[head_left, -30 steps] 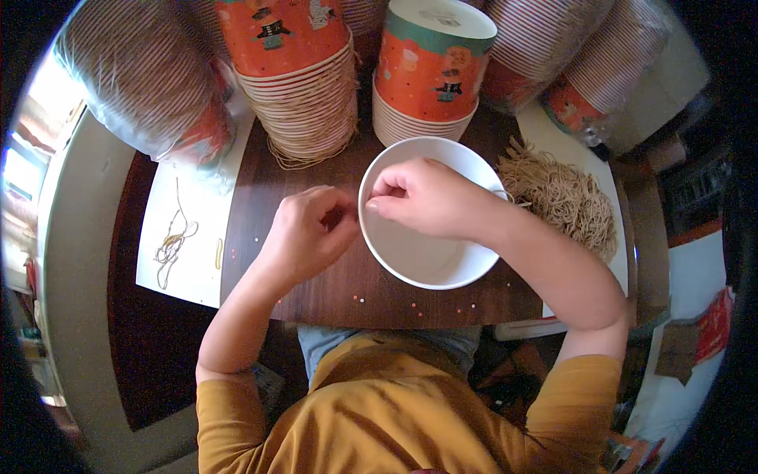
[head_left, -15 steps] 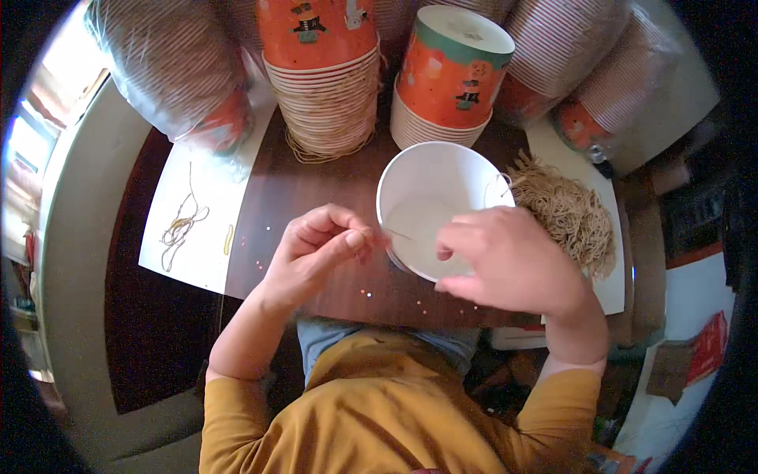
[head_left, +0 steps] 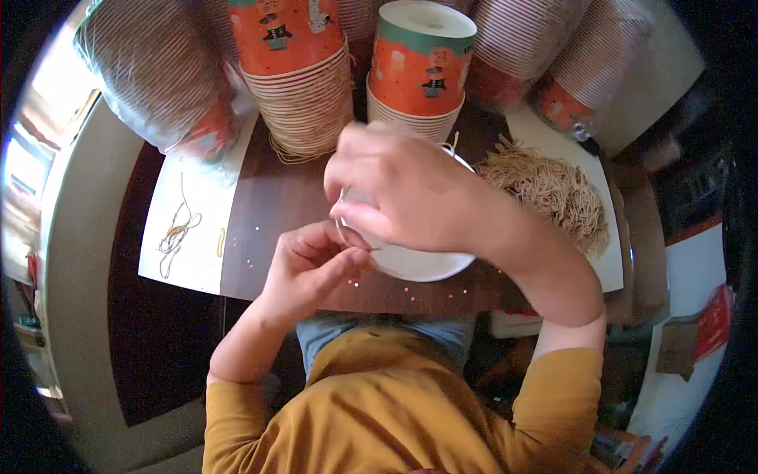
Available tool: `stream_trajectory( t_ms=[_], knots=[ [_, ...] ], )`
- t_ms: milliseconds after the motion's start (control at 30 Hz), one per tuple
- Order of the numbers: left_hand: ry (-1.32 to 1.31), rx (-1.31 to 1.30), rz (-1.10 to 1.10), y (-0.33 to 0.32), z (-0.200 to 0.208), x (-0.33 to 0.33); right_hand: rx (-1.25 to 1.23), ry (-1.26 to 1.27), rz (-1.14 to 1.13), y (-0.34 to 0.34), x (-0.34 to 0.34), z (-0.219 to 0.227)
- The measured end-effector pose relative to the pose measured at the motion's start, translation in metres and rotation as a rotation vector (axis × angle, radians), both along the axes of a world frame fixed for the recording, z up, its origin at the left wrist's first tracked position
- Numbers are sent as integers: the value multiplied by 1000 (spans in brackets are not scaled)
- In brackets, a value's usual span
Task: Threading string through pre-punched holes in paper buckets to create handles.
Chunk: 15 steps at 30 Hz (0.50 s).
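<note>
Dark wood of our table carries stacks of printed paper cups, a big heap of tan string on the right, and few cut strands on the left sheet, so most work looks undone. Our right hand grips the white bowl raised between us; our left hand pinches a thin thread at its rim.

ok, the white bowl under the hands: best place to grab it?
Probably the near rim of the white bowl, the only part showing: it sits upright on the table. Come from the person's side, low, since the right hand covers its top and cup stacks crowd the far side.
</note>
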State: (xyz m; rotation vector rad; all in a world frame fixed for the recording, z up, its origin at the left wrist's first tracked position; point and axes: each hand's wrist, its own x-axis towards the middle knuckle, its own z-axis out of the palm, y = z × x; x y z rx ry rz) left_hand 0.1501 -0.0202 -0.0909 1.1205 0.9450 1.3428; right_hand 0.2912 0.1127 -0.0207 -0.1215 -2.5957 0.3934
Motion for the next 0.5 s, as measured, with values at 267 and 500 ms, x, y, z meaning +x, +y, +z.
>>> stream_trajectory(
  t_ms=[267, 500],
  knots=[
    [-87, 18, -55, -10, -12, -13, -217, 188, -159, -58, 47, -31],
    [-26, 61, -33, -13, -12, -10, -107, 103, -224, -64, 36, -45]
  ],
)
